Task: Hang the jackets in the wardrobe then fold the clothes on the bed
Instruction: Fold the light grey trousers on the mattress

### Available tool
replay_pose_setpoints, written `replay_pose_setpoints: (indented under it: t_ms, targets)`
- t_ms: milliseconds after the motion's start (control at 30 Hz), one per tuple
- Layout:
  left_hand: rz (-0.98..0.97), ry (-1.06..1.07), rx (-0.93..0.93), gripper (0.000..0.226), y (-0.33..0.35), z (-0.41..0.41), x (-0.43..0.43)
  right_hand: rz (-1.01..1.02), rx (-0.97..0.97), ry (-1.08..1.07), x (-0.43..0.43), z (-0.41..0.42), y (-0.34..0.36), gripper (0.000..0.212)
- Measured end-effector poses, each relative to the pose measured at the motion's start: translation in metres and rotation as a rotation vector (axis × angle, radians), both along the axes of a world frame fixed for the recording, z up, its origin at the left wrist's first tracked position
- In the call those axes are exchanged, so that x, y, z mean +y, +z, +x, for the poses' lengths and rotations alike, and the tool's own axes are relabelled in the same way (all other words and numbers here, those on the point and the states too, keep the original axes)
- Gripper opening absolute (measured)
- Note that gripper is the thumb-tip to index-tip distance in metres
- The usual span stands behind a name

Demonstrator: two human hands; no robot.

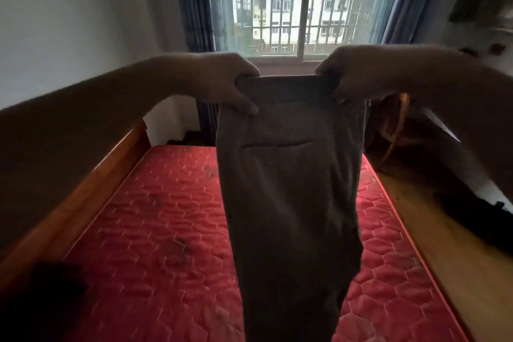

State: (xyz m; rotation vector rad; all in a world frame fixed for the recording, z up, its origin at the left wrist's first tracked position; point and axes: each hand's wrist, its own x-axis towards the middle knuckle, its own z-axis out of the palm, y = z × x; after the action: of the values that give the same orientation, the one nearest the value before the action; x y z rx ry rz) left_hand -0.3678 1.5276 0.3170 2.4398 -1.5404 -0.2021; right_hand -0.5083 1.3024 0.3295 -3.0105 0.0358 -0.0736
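Quilted red mattress (166,230), olive trousers (291,203) hanging lengthwise, waistband pinched by left hand (224,80) and right hand (358,75) fingers

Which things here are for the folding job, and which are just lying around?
For the job: trousers, gripped at the waistband by the left hand and right hand; red mattress below them.
Just lying about: barred window, blue curtains, wooden chair, dark bundle on the right, too blurred to name.
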Motion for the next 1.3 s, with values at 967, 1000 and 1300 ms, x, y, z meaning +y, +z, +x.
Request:
replay_pose_setpoints:
  t_ms: [967, 1000, 1300]
  targets:
    - [0.258, -0.113, 0.216, 0.014, -0.446, 0.194, -0.112, -0.055, 0.171, 0.413, -0.142, 0.179, -0.454, 0.027]
    - [0.267, -0.137, 0.208, 0.018, -0.454, 0.201, -0.118, -0.033, 0.232, 0.415, -0.146, 0.185, -0.461, 0.024]
    - [0.388, -0.120, 0.136, 0.033, -0.509, 0.291, -0.194, -0.149, 0.550, 0.324, -0.193, 0.294, -0.507, 0.028]
